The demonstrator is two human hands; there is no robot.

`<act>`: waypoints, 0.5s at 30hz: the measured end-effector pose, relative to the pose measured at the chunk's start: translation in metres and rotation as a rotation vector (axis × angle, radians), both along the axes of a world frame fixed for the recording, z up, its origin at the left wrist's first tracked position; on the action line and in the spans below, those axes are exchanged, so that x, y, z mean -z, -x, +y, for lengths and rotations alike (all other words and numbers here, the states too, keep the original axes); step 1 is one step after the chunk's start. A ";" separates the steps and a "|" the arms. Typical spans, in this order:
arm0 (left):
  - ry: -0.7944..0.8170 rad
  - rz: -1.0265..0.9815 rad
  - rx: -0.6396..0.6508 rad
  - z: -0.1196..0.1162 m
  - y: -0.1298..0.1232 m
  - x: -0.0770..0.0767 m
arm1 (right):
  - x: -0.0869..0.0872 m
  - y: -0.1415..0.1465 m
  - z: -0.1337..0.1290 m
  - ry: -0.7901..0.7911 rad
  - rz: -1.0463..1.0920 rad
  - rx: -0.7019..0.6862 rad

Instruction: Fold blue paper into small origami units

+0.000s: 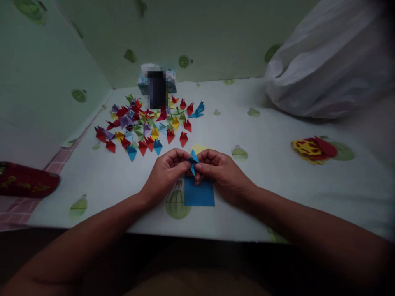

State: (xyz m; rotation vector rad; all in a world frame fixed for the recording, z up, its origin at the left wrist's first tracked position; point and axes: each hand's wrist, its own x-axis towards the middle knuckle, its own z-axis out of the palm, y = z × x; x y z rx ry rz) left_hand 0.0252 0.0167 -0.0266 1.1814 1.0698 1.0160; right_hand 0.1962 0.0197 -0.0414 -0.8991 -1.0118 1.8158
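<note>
Between the fingertips of both hands is a small folded blue origami paper (193, 158), pointed at top and bottom. My left hand (171, 166) pinches its left side, with the thumb on the front. From the other side my right hand (220, 170) pinches it, thumb and fingers closed. Just below them a flat square of blue paper (199, 193) lies on the table, its upper edge partly covered by the hands. Part of a yellow paper (199, 149) shows behind the fingers.
Many folded paper cranes (145, 123) in several colours spread over the back left. Behind them stands a tissue box (143, 84) with a dark blurred object (156, 90) before it. A white plastic bag (311, 78) and a red-yellow item (314, 149) are right; a red object (29, 179) is left.
</note>
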 end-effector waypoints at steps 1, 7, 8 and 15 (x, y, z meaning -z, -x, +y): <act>-0.018 0.011 0.003 0.000 0.000 -0.001 | 0.000 0.000 0.000 0.001 -0.004 0.006; -0.062 0.101 0.013 -0.002 -0.003 -0.004 | 0.001 0.001 -0.003 0.005 -0.013 0.004; -0.065 0.105 0.011 -0.003 -0.003 -0.004 | 0.002 0.001 -0.003 0.007 -0.012 0.001; -0.093 0.097 -0.007 -0.003 -0.003 -0.003 | 0.003 0.002 -0.003 0.027 0.013 -0.008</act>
